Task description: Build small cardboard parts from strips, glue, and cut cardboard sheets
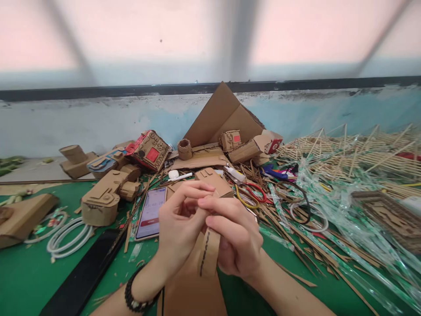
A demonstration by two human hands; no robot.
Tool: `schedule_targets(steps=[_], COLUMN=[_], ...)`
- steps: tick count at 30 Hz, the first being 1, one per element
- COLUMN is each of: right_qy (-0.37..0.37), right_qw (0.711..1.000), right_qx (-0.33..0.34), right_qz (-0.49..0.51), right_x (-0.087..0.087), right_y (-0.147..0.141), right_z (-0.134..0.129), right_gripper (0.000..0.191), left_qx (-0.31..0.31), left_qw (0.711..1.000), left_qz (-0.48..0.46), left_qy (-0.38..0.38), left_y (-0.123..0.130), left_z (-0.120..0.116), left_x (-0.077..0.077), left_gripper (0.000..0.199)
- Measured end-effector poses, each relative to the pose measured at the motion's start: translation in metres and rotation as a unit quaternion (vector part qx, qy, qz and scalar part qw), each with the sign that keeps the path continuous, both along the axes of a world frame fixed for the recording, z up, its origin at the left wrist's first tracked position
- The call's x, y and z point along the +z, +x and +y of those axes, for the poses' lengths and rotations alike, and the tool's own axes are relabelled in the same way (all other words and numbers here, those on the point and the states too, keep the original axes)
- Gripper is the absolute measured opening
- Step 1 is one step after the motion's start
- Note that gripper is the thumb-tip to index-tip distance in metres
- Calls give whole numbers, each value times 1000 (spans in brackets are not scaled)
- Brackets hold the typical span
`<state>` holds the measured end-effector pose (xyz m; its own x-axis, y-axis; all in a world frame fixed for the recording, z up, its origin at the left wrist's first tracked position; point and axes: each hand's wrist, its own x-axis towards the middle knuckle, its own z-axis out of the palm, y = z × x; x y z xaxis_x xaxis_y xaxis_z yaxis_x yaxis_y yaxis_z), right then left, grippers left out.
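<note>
"Bare forearms (283,285) come in from five and seven o'clock, the left wrist wearing a black beaded bracelet (131,287). How are the hands posed?"

"Raised and touching. The right hand (238,235) is nearly closed, pinching a curved cardboard strip (209,252) that hangs between the palms. The left hand (182,224) curls inward, fingertips at the strip's upper end; its grip is partly hidden."

"And the surface?"

"Green counter (23,276), littered with scraps. Flat cardboard (194,296) at six o'clock, black slab (82,272) at eight, lit phone (151,215) at nine, red-handled tool (261,192) towards one, clear plastic strips (332,215) at three, thin sticks (348,153) around two."

"Beyond that?"

"Folded cardboard (219,116) leans at twelve o'clock against a blue-white wall (141,118), under pale, pinkish panes (148,35)."
</note>
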<state>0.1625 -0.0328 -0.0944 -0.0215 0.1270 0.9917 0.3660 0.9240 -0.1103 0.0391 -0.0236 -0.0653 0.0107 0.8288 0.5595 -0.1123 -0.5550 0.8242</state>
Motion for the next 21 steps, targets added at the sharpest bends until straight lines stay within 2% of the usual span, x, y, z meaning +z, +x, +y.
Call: schedule_targets(steps=[3, 8, 15, 21], right_qy=[9, -47, -54, -53], right_qw=[1000, 997, 997, 997], right_qx=[9, -1, -1, -5], right_qz=[26, 59, 53, 54], right_x=[0, 1, 2, 2], right_y=[5, 15, 17, 14], right_z=[3, 2, 2, 2], right_gripper=[32, 31, 31, 30], left_qx=[-51, -110, -112, -94], left_qw=[996, 979, 978, 987], left_qz=[-25, -88, -97, -74], left_qy=[-64, -149, -144, -109], left_y=[0, -1, -2, -3], left_z=[4, 5, 4, 5], left_x=[-1, -4, -4, -4], left_gripper=[13, 14, 13, 11])
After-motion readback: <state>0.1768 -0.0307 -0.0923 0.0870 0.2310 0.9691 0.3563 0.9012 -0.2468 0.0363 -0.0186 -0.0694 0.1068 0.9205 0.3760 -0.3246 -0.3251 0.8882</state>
